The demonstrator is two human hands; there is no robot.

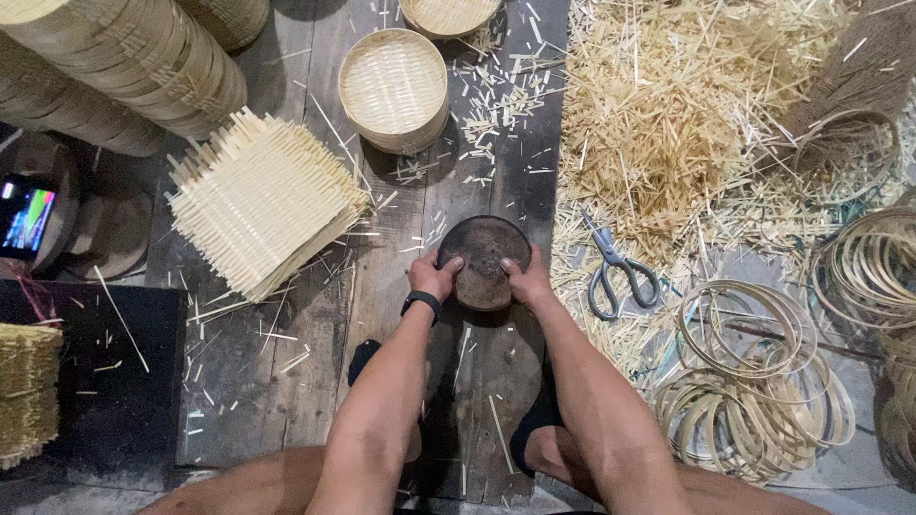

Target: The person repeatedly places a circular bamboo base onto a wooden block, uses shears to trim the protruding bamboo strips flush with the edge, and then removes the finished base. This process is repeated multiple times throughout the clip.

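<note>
A dark round wooden disc [484, 250] lies on the plank floor in front of me. My left hand [431, 275] grips its left edge, thumb on top; a black band sits on that wrist. My right hand [528, 280] grips its right edge. A round woven bamboo tray [393, 86] stands beyond the disc. A stack of square woven bamboo mats [262, 200] lies to the left of it.
Grey scissors [615, 270] lie right of the disc beside a heap of bamboo offcuts [668, 124]. Thin bamboo hoops [754, 377] pile up at right. Stacked bamboo rims [124, 57] fill the top left. A lit phone screen [24, 217] glows at left.
</note>
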